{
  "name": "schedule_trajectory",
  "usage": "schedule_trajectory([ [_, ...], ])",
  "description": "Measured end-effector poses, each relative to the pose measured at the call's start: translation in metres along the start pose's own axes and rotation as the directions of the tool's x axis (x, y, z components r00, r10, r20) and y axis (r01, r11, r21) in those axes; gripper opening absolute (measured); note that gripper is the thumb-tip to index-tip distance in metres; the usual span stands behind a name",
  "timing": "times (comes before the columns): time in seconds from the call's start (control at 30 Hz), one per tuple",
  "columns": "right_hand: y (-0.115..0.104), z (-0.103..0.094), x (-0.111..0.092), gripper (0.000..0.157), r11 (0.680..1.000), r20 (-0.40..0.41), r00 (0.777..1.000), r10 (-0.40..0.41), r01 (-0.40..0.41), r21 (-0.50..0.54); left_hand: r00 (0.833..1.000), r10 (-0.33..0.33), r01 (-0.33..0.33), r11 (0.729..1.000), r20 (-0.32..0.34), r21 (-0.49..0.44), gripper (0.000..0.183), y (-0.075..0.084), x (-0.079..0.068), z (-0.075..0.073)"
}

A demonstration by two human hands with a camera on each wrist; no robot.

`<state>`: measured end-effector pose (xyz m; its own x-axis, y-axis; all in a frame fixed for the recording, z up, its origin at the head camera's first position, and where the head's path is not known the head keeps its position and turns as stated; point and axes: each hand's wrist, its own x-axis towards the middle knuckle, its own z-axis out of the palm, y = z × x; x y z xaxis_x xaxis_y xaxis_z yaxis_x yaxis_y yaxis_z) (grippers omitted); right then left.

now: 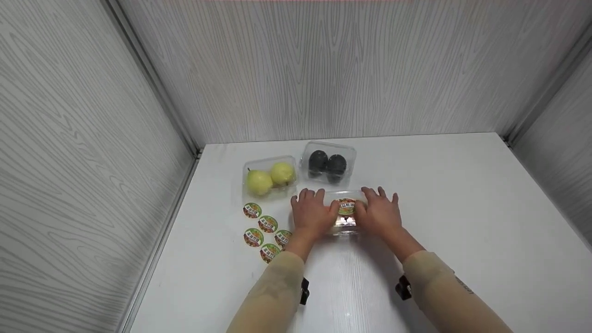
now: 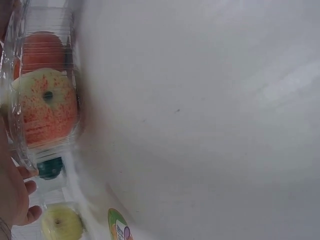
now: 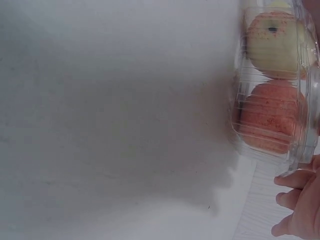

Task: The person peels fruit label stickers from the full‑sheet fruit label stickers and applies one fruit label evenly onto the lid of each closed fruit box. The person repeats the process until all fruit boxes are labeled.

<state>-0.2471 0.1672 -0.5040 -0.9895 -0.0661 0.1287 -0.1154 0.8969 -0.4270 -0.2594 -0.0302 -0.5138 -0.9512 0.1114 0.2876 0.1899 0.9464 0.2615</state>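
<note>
A clear plastic clamshell box (image 1: 344, 229) lies between both hands, its lid down. Two red-and-yellow apples (image 2: 47, 115) show through its wall in the wrist views. On the lid is a round, colourful sticker (image 1: 346, 206). My left hand (image 1: 313, 212) rests on the box's left end, thumb pressing by the sticker and fingers spread past the box edge. At the right end, my right hand (image 1: 380, 212) lies the same way, its thumb at the sticker's other side and its fingers stretched forward.
Behind, a clear box (image 1: 292, 159) holds two yellow-green pears (image 1: 259, 182); beside it, another clear box (image 1: 350, 152) holds two dark, round fruits (image 1: 336, 165). Several loose round stickers (image 1: 253, 237) lie left of my left hand. Grey wood-grain panels (image 1: 323, 69) enclose the white table (image 1: 462, 208).
</note>
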Motion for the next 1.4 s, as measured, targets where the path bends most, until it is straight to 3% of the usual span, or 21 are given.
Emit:
schedule_trajectory([
  [0.17, 0.006, -0.005, -0.006, 0.067, 0.997, 0.016, 0.997, -0.07, 0.07, 0.014, 0.999, 0.012, -0.011, 0.999, 0.031, -0.036, 0.072, -0.005, -0.004, -0.012],
  [0.4, 0.022, -0.006, -0.025, 0.082, 0.976, -0.003, 0.977, -0.213, 0.212, -0.041, 0.983, 0.175, -0.179, 0.977, 0.046, 0.119, 0.09, -0.014, -0.023, -0.026],
  [0.5, 0.027, -0.005, -0.032, 0.084, 0.967, 0.011, 0.97, -0.241, 0.242, -0.075, 0.976, 0.207, -0.215, 0.965, 0.062, 0.15, 0.092, -0.018, -0.032, -0.027],
  [0.7, 0.032, -0.003, -0.041, 0.081, 0.958, 0.018, 0.963, -0.268, 0.269, -0.096, 0.97, 0.229, -0.241, 0.953, 0.086, 0.185, 0.084, -0.023, -0.045, -0.023],
  [0.97, 0.035, 0.003, -0.048, 0.078, 0.961, 0.01, 0.964, -0.266, 0.266, -0.081, 0.964, 0.257, -0.267, 0.936, 0.071, 0.23, 0.076, -0.024, -0.051, -0.017],
  [1.4, 0.039, 0.001, -0.052, 0.079, 0.962, 0.013, 0.965, -0.261, 0.261, -0.077, 0.967, 0.228, -0.246, 0.947, 0.111, 0.204, 0.076, -0.018, -0.054, -0.018],
])
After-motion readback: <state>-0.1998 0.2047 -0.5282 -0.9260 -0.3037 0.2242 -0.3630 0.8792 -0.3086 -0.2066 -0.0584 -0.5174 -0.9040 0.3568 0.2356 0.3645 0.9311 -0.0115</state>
